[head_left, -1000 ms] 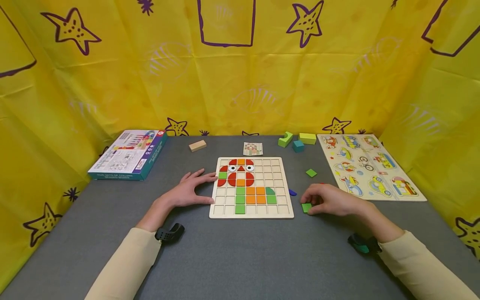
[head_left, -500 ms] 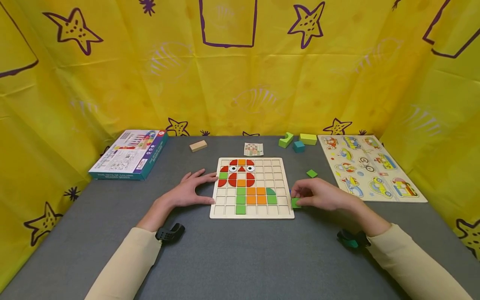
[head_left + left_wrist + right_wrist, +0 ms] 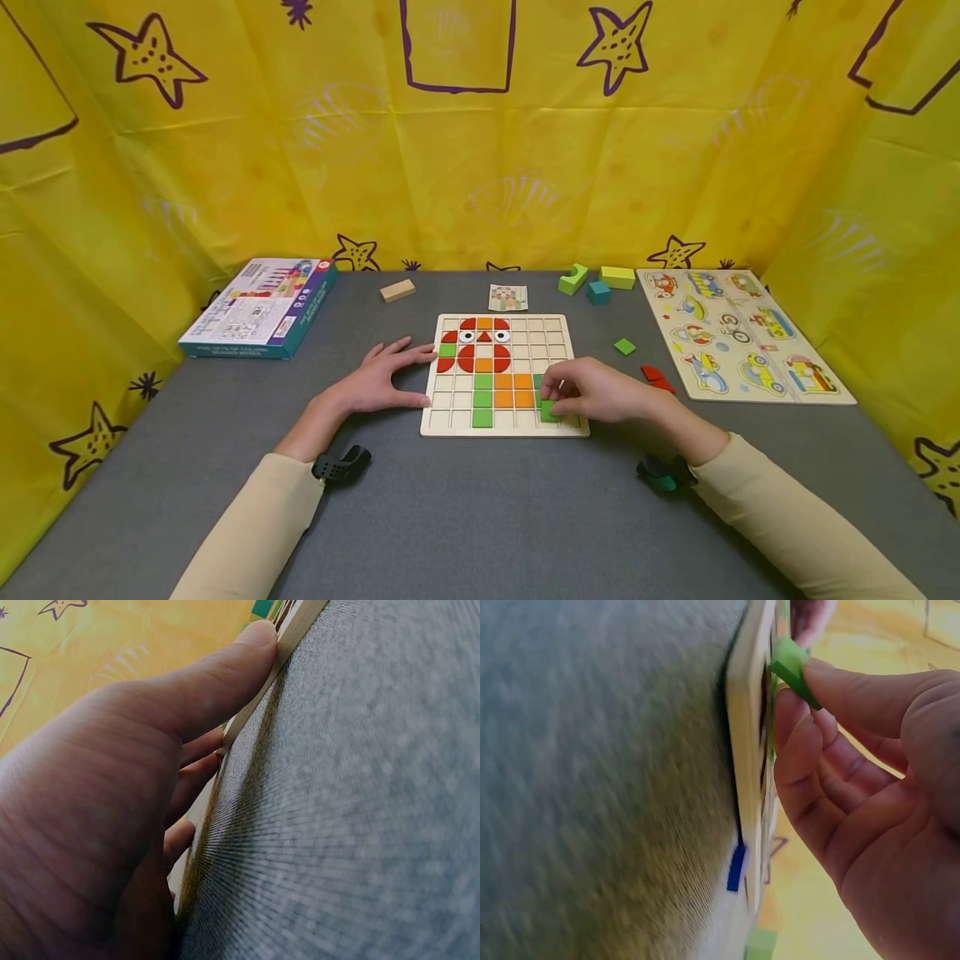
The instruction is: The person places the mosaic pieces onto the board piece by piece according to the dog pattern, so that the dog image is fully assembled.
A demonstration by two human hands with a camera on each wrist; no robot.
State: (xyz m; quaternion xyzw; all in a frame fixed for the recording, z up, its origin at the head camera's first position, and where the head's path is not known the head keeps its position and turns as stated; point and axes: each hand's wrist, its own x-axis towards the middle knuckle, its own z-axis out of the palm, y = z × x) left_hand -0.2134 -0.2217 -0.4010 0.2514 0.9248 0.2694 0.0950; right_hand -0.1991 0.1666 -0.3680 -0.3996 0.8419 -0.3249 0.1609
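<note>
Currently the right hand (image 3: 600,392) is pinching a green square tile (image 3: 549,409) between thumb and fingertips, holding it over the lower right cells of the wooden grid board (image 3: 504,428), just beside the green and orange tiles already seated there. In the right wrist view the tile (image 3: 791,666) is sitting tilted at the board's edge, not lying flat. The left hand (image 3: 378,382) is lying relaxed and flat on the grey surface (image 3: 465,517), grasping nothing, thumb and fingertips touching the board's left edge (image 3: 289,634). A loose green tile (image 3: 624,347) and red pieces (image 3: 656,377) are lying to the right of the board. A vehicle puzzle (image 3: 738,333) is resting further right, a boxed set (image 3: 258,308) far left.
</note>
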